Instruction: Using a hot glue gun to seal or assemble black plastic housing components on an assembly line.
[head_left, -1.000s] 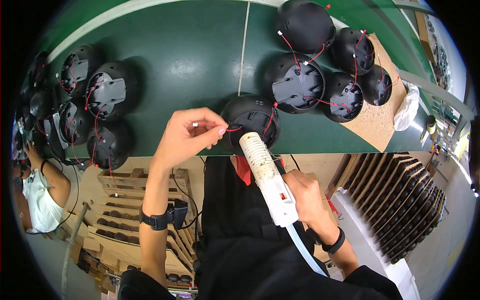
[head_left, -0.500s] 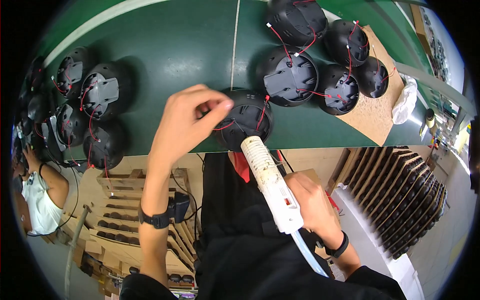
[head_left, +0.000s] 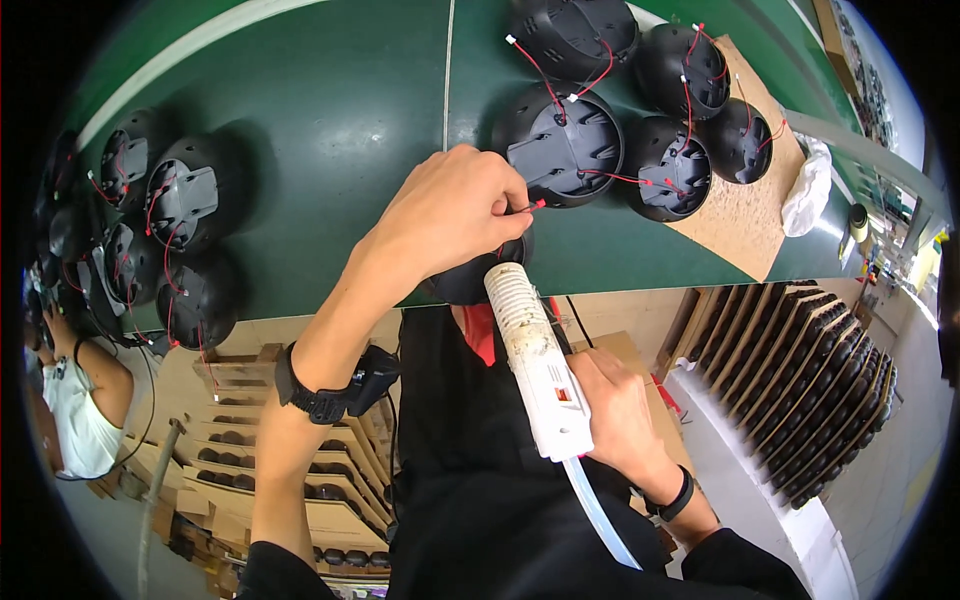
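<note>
My right hand is closed on a white hot glue gun, its fingers partly hidden behind the body. A translucent glue stick runs out of the gun's back end. The ribbed, stained front of the gun points at a black round housing at the table's near edge. Over that housing, my left hand pinches a red-and-black wire, whose small red connector sticks out past the fingertips. The hand covers most of the housing and hides the gun's tip area in part.
Several black housings with red wires stand at the right of the green table, some by a brown board. More housings are at the left, near another person's arm. Loaded racks stand below.
My left hand has moved right and down over the housing and now pinches the wire. The glue gun has shifted slightly left, still in my right hand.
</note>
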